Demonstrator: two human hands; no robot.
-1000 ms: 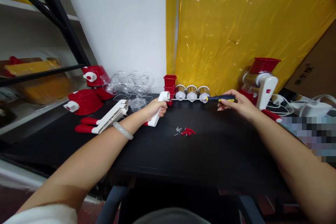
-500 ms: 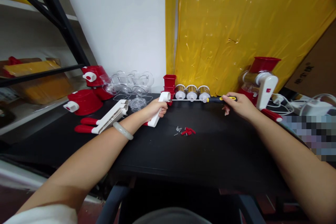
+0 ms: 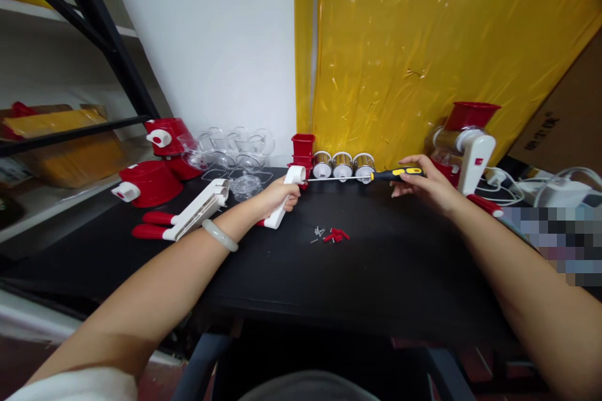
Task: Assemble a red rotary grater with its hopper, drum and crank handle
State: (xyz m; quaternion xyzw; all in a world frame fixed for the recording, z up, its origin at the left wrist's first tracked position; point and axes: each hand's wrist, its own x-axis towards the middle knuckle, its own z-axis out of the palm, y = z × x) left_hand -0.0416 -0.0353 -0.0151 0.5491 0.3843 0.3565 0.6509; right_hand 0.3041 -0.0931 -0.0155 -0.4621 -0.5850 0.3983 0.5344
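Observation:
My left hand [image 3: 281,196] is closed around a white crank handle [image 3: 277,216] with a red grip, held just above the black table. From the right, a long screwdriver [image 3: 388,175] with a black and yellow handle lies level, its tip at the crank's upper end. What the tip touches is too small to make out. My right hand [image 3: 426,183] supports the screwdriver's handle between thumb and fingers, with the upper fingers lifted and loosened. Below lie several small screws [image 3: 318,233] and a pile of red plastic pieces [image 3: 337,235].
More white cranks [image 3: 200,210] with red grips lie left, near red bases [image 3: 150,183] and clear plastic parts [image 3: 247,185]. Behind stand a red hopper [image 3: 303,147] and three grater drums [image 3: 342,166]. An assembled rotary grater [image 3: 470,138] and white cables [image 3: 510,191] are at right.
My right hand's fingers have opened and lifted around the screwdriver handle, which has tilted up slightly at that end. My left hand and the crank stay practically in place.

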